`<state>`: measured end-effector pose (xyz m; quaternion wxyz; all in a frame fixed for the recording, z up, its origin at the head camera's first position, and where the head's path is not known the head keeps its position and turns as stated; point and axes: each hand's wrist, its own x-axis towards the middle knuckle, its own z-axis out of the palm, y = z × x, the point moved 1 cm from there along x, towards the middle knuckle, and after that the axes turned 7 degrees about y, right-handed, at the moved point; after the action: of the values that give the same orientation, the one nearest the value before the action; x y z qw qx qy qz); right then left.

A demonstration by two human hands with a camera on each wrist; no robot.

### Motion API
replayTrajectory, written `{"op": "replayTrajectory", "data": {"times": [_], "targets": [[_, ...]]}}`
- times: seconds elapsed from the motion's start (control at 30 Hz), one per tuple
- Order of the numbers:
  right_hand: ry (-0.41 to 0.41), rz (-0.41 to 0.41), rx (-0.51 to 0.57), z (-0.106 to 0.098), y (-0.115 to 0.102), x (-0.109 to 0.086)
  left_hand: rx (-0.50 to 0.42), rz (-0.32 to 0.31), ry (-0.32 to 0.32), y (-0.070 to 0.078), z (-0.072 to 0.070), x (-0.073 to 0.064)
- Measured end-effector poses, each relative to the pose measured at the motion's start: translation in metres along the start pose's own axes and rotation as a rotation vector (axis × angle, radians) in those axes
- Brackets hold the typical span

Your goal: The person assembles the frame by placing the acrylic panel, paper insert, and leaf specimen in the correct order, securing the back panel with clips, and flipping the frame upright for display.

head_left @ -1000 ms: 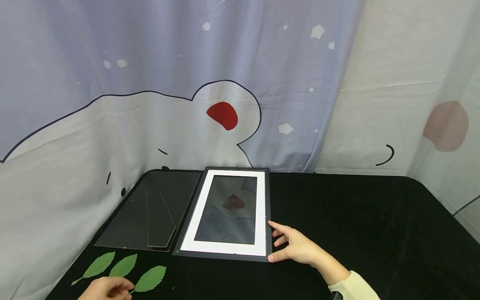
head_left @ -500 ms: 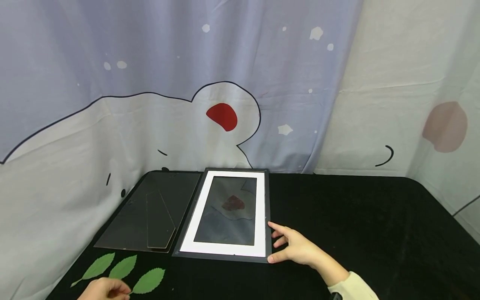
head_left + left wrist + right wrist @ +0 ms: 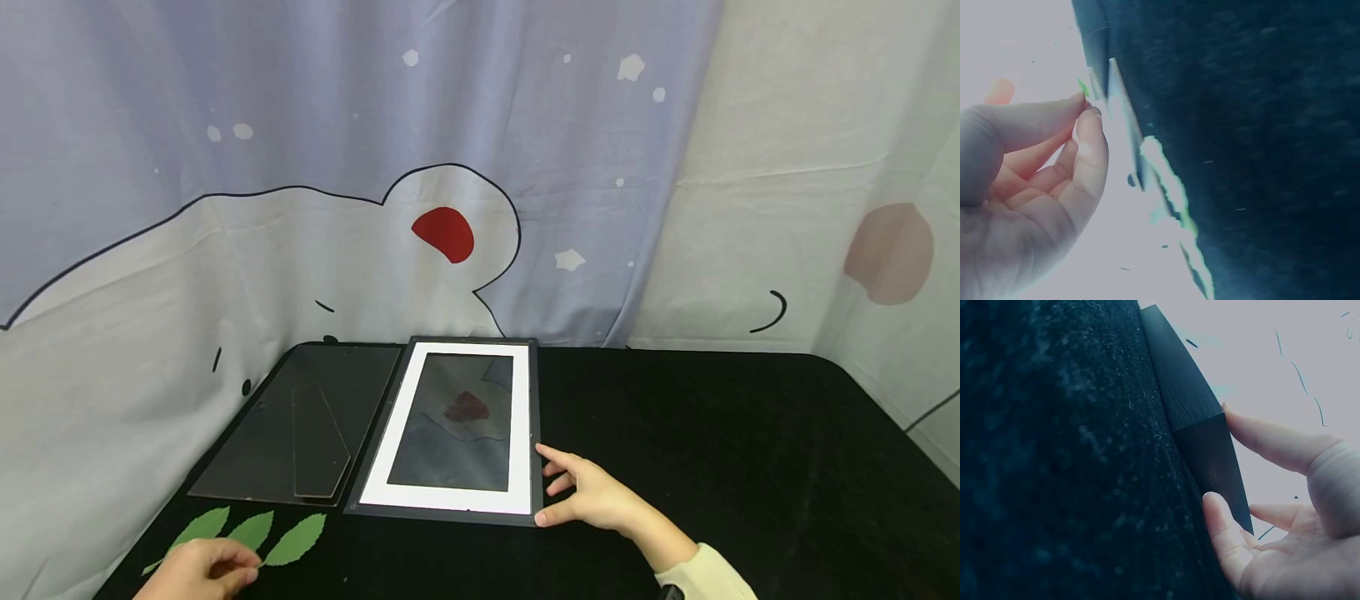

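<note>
Between the thumb and fingertips of my left hand (image 3: 198, 571) the stem end of a green leaf (image 3: 297, 540) is pinched, at the lower left of the head view. Two more green leaves (image 3: 253, 529) lie beside it, partly behind the hand. In the left wrist view only a green sliver shows at the fingertips. My right hand (image 3: 588, 493) touches the right side of a dark picture frame (image 3: 536, 400), its thumb at the near right corner. The frame lies flat, with a white mat (image 3: 487, 498) round a dark, reflecting middle.
Left of the frame lies a dark backing board (image 3: 240, 454) with a stand leg (image 3: 318, 450) on it. Both sit on a black cloth-covered table (image 3: 712, 467). A printed curtain (image 3: 300, 250) hangs behind the table.
My left hand has risen slightly with the pinched leaf, which now sits a little further up and left in the head view. My right hand and the frame have stayed put.
</note>
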<state>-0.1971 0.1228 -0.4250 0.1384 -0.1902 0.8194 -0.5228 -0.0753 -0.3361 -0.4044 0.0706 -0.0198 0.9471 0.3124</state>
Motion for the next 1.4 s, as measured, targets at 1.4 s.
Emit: {"op": "replayTrajectory", "data": {"times": [1.4], "targets": [[0.002, 0.007, -0.011, -0.001, 0.002, 0.001, 0.086, 0.313, 0.261, 0.126, -0.04, 0.104]]}}
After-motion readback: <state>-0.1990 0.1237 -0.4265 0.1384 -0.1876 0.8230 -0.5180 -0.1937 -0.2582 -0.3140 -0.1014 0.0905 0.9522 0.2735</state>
